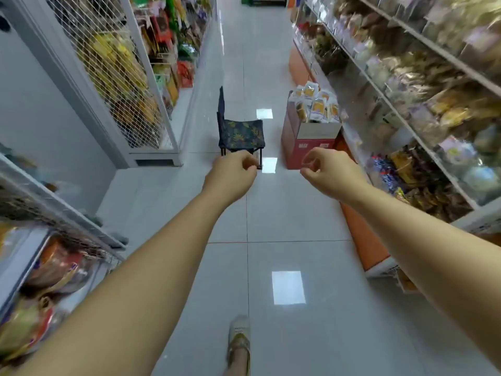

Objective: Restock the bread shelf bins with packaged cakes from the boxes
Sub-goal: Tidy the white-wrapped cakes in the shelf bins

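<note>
A red cardboard box (298,147) stands on the aisle floor ahead, against the right-hand shelving. Several white and yellow packaged cakes (317,104) stick up out of its open top. The bread shelf bins (423,109) run along the right side, filled with wrapped baked goods, blurred. Both my arms reach forward over the floor. My left hand (233,172) and my right hand (328,169) hang in the air short of the box, fingers loosely curled, holding nothing.
A small folding stool (240,131) with dark patterned fabric stands mid-aisle, left of the box. White wire-mesh racks (113,77) of snack packs line the left side. One foot in a light shoe (238,337) steps on the tiled floor below.
</note>
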Action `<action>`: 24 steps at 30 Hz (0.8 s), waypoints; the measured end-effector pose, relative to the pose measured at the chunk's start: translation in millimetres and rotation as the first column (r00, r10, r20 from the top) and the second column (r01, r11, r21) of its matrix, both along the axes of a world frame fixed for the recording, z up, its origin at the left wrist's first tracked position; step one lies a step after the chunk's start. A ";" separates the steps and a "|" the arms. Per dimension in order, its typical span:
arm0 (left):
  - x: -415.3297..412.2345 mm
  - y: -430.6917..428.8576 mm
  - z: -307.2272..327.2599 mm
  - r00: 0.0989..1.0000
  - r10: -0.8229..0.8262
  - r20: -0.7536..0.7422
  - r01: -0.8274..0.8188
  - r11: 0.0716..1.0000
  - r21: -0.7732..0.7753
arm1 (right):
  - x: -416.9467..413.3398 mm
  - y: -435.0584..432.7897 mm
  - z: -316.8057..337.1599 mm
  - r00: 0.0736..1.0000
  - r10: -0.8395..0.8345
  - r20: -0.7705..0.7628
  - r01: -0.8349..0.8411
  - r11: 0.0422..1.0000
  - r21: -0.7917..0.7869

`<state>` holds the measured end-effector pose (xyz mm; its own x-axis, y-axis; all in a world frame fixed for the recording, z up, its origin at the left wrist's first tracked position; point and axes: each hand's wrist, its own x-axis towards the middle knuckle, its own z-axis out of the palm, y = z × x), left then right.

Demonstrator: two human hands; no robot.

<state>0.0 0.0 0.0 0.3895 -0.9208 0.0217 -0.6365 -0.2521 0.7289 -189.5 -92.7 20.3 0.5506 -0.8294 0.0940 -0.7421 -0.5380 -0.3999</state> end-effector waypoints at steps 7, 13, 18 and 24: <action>66.6 -86.4 -13.7 0.998 0.002 -0.070 0.004 0.995 0.095 | 62.4 -80.9 -22.6 0.997 -0.039 -0.067 0.044 0.996 0.079; 90.9 -174.0 -22.5 0.991 -0.071 -0.112 0.085 0.988 0.127 | 87.2 -166.2 -37.4 0.991 -0.089 -0.104 0.101 0.987 0.124; 125.1 -268.4 -29.3 0.994 -0.072 -0.077 0.081 0.989 0.122 | 118.9 -260.4 -48.1 0.990 -0.086 -0.109 0.100 0.986 0.132; 168.2 -379.3 -15.4 0.996 -0.045 -0.082 0.054 0.992 0.111 | 169.2 -377.0 -38.8 0.993 -0.041 -0.111 0.061 0.981 0.182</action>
